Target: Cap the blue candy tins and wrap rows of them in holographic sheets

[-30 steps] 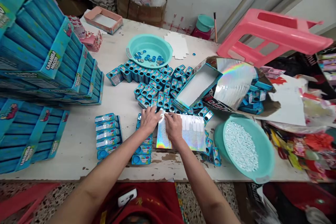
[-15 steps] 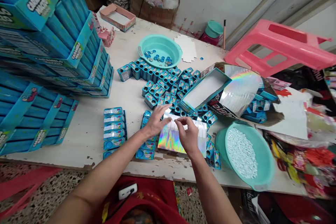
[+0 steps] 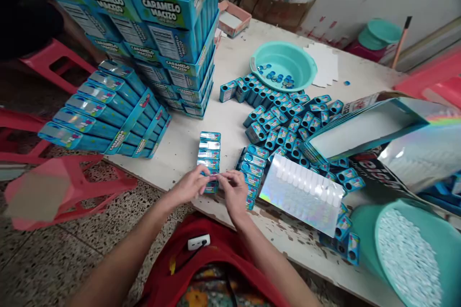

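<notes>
My left hand (image 3: 192, 184) and my right hand (image 3: 236, 193) meet over the near end of a row of small blue candy boxes (image 3: 209, 153). Between their pinched fingertips they stretch a thin sticker (image 3: 213, 177), low over the box tops. Several farther boxes of that row carry shiny strips across their tops. Right beside my right hand stands a second row of blue boxes (image 3: 254, 168), with round blue caps on top. A silvery sheet of stickers (image 3: 302, 191) lies to the right, over some boxes.
Loose blue boxes with open round holes (image 3: 284, 120) crowd the middle. Behind them sits a turquoise basin (image 3: 288, 62) with blue caps; a turquoise tub (image 3: 367, 220) of white candies is at right. Tall stacks of display boxes (image 3: 180, 53) rise at left, near pink stools (image 3: 82, 192).
Both hands have left the silvery sheet and come to the boxes on its left, now with a sticker between them. The view has turned left.
</notes>
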Demonstrator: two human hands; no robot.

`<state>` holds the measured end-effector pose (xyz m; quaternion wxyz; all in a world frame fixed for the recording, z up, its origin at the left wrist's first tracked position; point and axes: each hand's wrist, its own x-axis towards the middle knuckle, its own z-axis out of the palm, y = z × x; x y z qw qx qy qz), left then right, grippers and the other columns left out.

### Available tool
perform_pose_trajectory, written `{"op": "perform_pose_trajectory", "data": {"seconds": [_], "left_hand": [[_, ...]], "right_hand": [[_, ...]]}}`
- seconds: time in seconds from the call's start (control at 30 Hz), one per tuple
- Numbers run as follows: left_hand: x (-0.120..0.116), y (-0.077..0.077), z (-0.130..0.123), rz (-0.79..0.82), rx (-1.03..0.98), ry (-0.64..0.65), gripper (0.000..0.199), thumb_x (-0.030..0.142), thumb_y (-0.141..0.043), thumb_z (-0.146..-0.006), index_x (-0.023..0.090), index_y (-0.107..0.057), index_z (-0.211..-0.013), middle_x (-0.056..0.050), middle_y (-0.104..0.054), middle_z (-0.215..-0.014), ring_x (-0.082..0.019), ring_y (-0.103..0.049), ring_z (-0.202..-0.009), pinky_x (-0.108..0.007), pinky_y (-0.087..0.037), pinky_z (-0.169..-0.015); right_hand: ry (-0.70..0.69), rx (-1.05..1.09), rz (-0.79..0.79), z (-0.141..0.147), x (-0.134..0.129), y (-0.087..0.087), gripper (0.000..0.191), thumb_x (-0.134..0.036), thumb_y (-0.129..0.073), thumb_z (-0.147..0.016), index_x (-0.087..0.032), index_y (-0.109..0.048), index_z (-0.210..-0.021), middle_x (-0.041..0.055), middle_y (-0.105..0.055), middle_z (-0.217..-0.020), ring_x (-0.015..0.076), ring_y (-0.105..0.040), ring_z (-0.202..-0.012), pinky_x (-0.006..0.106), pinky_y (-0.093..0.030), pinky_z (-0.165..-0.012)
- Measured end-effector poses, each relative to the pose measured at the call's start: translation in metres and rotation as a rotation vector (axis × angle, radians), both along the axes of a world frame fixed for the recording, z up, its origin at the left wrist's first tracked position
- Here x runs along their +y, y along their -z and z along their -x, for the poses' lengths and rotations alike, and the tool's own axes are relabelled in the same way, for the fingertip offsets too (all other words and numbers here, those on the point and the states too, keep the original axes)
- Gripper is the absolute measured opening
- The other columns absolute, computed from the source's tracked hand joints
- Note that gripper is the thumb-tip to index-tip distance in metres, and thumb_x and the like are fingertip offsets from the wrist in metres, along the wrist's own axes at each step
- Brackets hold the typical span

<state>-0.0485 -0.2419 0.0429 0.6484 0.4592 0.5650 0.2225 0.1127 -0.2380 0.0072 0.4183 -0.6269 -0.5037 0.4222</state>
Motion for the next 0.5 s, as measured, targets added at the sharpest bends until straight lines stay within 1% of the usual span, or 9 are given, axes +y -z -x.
{"op": "perform_pose_trajectory", "data": {"seconds": [0.07, 0.1, 0.17, 0.27, 0.33, 0.4, 0.5], "left_hand": [[-0.006, 0.006, 0.028, 0.041, 0.007, -0.008, 0.024, 0.042, -0.042, -0.085, 0.021, -0.042, -0.095, 0.01, -0.042, -0.051, -0.006, -0.035, -0.039, -0.016, -0.025, -0.04], [-0.006, 0.011, 0.038, 0.051, 0.012, -0.003, 0.023, 0.041, -0.042, -0.085, 0.021, -0.042, -0.094, 0.01, -0.041, -0.05, -0.006, -0.033, -0.039, -0.015, -0.024, -0.04], [-0.005, 0.022, 0.049, 0.048, 0.027, 0.012, 0.021, 0.039, -0.043, -0.084, 0.021, -0.041, -0.094, 0.01, -0.041, -0.049, -0.006, -0.031, -0.04, -0.015, -0.022, -0.042], [0.001, 0.037, 0.053, 0.031, 0.039, 0.021, 0.021, 0.037, -0.045, -0.082, 0.021, -0.041, -0.095, 0.01, -0.041, -0.049, -0.007, -0.031, -0.042, -0.016, -0.022, -0.042], [0.004, 0.044, 0.054, 0.019, 0.04, 0.033, 0.02, 0.035, -0.046, -0.081, 0.02, -0.042, -0.094, 0.01, -0.04, -0.049, -0.007, -0.031, -0.043, -0.017, -0.022, -0.043], [0.007, 0.049, 0.054, 0.013, 0.04, 0.042, 0.019, 0.033, -0.047, -0.079, 0.02, -0.042, -0.092, 0.01, -0.04, -0.05, -0.006, -0.031, -0.043, -0.017, -0.022, -0.043], [0.01, 0.053, 0.056, 0.056, -0.008, 0.029, 0.018, 0.032, -0.048, -0.078, 0.02, -0.04, -0.089, 0.01, -0.04, -0.051, -0.006, -0.031, -0.043, -0.017, -0.022, -0.042]], "right_hand": [[-0.033, 0.02, 0.014, 0.023, -0.007, 0.008, 0.017, -0.037, -0.066, -0.073, -0.021, -0.07, -0.075, 0.0037, -0.056, -0.084, 0.0174, -0.055, -0.084, 0.031, -0.044, -0.075], [-0.036, 0.014, 0.013, 0.031, -0.009, 0.011, 0.016, -0.036, -0.066, -0.073, -0.02, -0.07, -0.076, 0.0035, -0.056, -0.083, 0.0171, -0.054, -0.083, 0.031, -0.044, -0.074], [-0.038, -0.019, -0.003, 0.041, -0.01, 0.016, 0.016, -0.034, -0.064, -0.074, -0.02, -0.07, -0.077, 0.0032, -0.055, -0.081, 0.0168, -0.053, -0.082, 0.031, -0.044, -0.075], [-0.037, -0.103, -0.04, 0.046, -0.01, 0.021, 0.016, -0.032, -0.062, -0.076, -0.019, -0.07, -0.078, 0.0036, -0.052, -0.083, 0.0172, -0.052, -0.084, 0.032, -0.043, -0.079], [-0.021, -0.182, -0.063, 0.047, -0.01, 0.025, 0.015, -0.033, -0.062, -0.076, -0.019, -0.069, -0.077, 0.0043, -0.05, -0.087, 0.0186, -0.05, -0.088, 0.035, -0.041, -0.083], [0.005, -0.236, -0.08, 0.048, -0.011, 0.03, 0.016, -0.033, -0.061, -0.076, -0.019, -0.068, -0.075, 0.005, -0.047, -0.09, 0.0198, -0.048, -0.091, 0.037, -0.039, -0.086], [0.03, -0.259, -0.085, 0.051, -0.012, 0.037, 0.015, -0.032, -0.06, -0.077, -0.019, -0.065, -0.073, 0.0055, -0.046, -0.092, 0.0201, -0.048, -0.092, 0.036, -0.038, -0.086]]}}
